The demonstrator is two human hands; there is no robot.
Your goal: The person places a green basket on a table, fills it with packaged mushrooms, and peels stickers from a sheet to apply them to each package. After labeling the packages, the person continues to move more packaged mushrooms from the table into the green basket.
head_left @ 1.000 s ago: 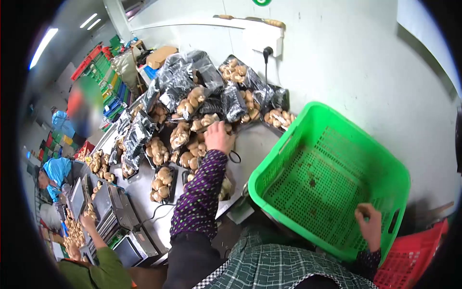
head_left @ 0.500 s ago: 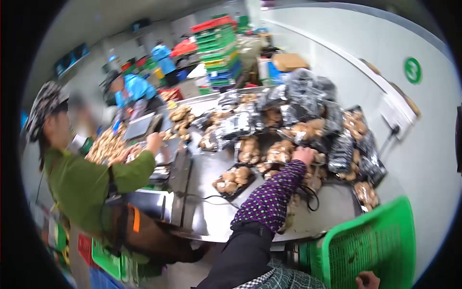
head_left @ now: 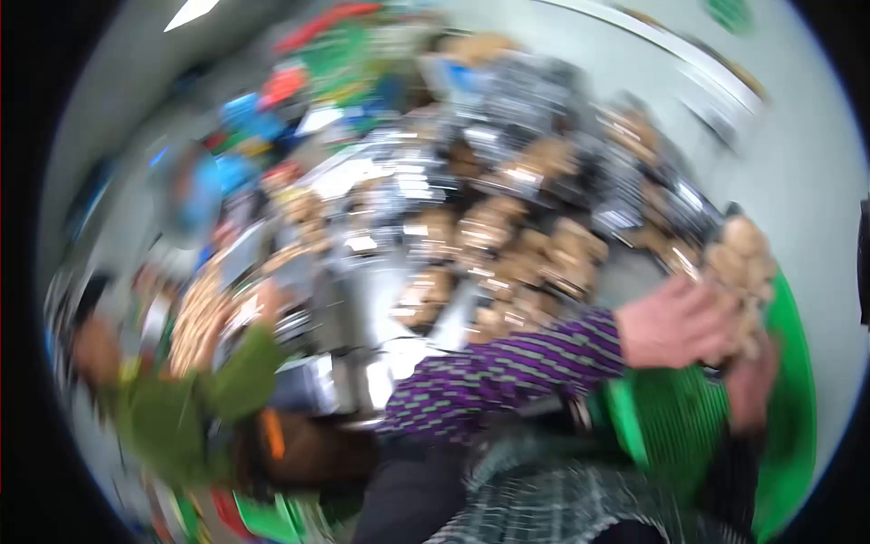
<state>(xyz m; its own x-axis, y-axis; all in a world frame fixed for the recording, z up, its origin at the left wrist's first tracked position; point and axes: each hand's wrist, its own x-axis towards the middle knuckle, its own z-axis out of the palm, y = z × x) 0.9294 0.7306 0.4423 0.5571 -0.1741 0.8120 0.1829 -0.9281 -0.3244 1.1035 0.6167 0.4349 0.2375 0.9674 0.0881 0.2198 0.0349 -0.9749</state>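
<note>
My left hand, in a purple patterned sleeve, closes its fingers on the near side of a pack of brown mushrooms. Below the same pack, my right hand grips its lower end. The pack is tilted up over the green basket at the right. Motion smears the view, so the fingertips are hard to make out. On the metal table lie several more mushroom packs and, behind them, a heap of packs in shiny dark wrapping.
At the left, a co-worker in a green top handles things beside a pile of pale brown produce. Stacked crates stand at the back. A white wall bounds the right side.
My left hand has left the packs on the table and moved right, over the basket. My right hand has risen, and both now hold a mushroom pack. The whole view has swung.
</note>
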